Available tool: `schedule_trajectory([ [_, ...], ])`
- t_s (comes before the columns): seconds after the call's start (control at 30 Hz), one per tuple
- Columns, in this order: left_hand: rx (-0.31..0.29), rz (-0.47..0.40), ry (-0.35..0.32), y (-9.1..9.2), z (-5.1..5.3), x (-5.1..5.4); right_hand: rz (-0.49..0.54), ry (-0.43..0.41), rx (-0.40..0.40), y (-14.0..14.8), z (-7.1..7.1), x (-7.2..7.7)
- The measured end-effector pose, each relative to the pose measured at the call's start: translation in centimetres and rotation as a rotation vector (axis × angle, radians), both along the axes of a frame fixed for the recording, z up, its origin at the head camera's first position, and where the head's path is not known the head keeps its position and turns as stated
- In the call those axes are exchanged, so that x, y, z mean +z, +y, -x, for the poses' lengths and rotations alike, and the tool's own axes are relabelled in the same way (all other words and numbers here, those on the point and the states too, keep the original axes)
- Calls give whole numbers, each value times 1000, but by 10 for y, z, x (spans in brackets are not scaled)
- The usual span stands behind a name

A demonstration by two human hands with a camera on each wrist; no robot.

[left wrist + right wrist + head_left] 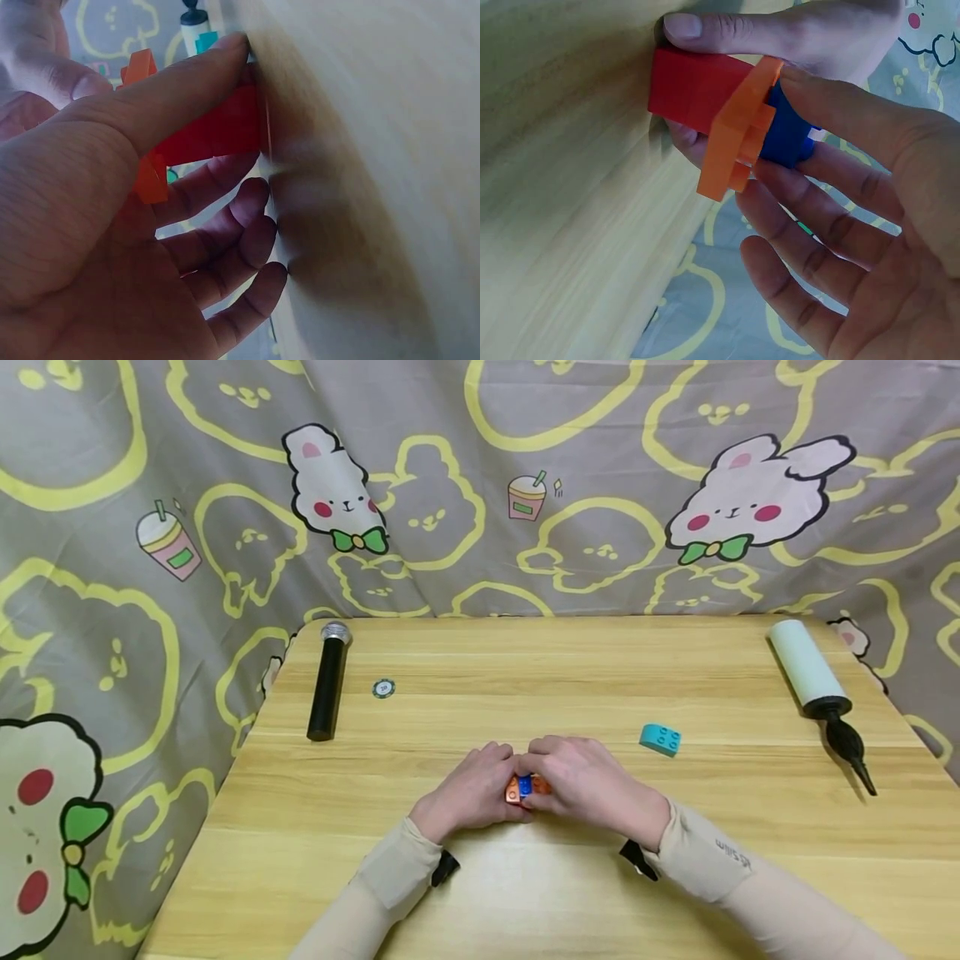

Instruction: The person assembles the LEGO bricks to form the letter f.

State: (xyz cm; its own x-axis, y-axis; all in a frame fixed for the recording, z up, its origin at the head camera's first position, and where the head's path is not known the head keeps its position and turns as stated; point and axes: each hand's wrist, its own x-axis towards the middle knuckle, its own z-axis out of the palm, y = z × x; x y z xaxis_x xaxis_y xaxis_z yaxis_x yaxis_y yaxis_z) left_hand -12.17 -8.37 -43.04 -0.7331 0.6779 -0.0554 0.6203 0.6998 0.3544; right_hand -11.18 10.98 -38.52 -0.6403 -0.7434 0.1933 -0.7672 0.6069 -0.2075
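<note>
Your left hand (474, 791) pinches a red plastic toy block (694, 86) between thumb and forefinger, its other fingers loosely bent beside it. Your right hand (588, 783) pinches a small blue plastic studded block (780, 129) with thumb and fingers, at the other side of a thin orange plastic studded plate (731, 139). The plate lies between red and blue, its ends jutting out past both. This stack is at the near middle of the pale wood-grain desk (255, 877); you cannot tell whether the red base touches the surface.

Taking the stack as the clock's centre, your left hand is at 9 o'clock and your right at 3. At 2 o'clock lies a teal studded toy block with one rounded end (660, 739); well beyond it, between 2 and 3, lies a pale mint cylindrical pump with a black tapered nozzle (810, 668). At 10 o'clock lies a round green-and-white chip (384, 688), with a black microphone with a silver mesh head (327, 685) just past it.
</note>
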Motion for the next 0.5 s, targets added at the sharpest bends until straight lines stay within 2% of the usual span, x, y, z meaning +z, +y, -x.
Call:
schedule_trajectory([
  [0.23,-4,1,13,-1,0,0,43,-54,-38,1,-1,-3],
  [0.5,-10,14,23,-1,0,0,58,-34,-53,3,-3,-7],
])
